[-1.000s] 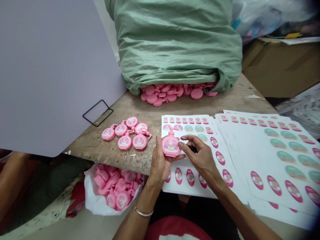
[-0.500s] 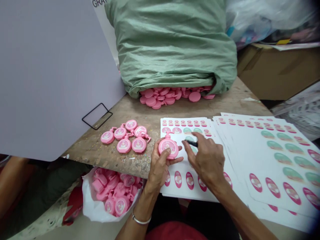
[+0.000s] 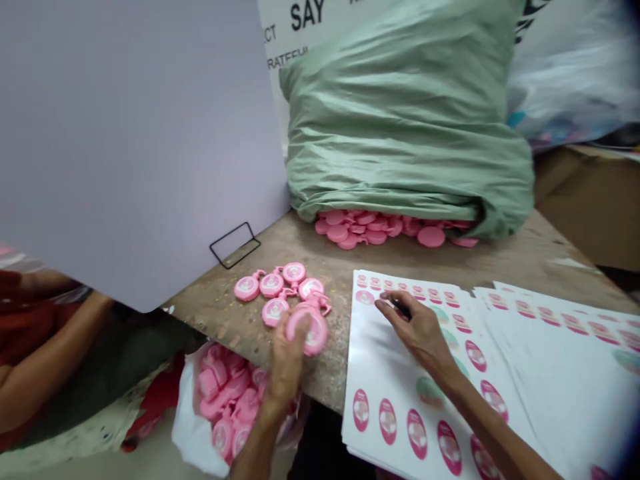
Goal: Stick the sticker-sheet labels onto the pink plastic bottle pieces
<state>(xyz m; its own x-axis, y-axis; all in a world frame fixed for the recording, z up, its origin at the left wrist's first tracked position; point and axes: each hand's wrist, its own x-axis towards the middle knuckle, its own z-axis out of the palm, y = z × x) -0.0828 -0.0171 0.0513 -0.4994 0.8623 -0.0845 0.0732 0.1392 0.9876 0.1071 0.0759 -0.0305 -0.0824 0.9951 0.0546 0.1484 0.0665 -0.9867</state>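
Observation:
My left hand grips a pink pump-bottle-shaped piece with a round label, its thumb over the label. The piece is just in front of a small group of similar labelled pink pieces on the wooden table. Over the upper part of the sticker sheet, my right hand holds a small dark tool, mostly hidden by the fingers. Thumb and forefinger are near a pink oval sticker in the sheet's upper left.
A green cloth sack spills plain pink pieces at the back. More sticker sheets lie at right. A white bag of pink pieces hangs below the table edge. A large grey panel and a person's arm are at left.
The view has shifted left and up. My left hand has carried the labelled piece left to the group on the table. My right hand has moved to the sheet's upper left stickers.

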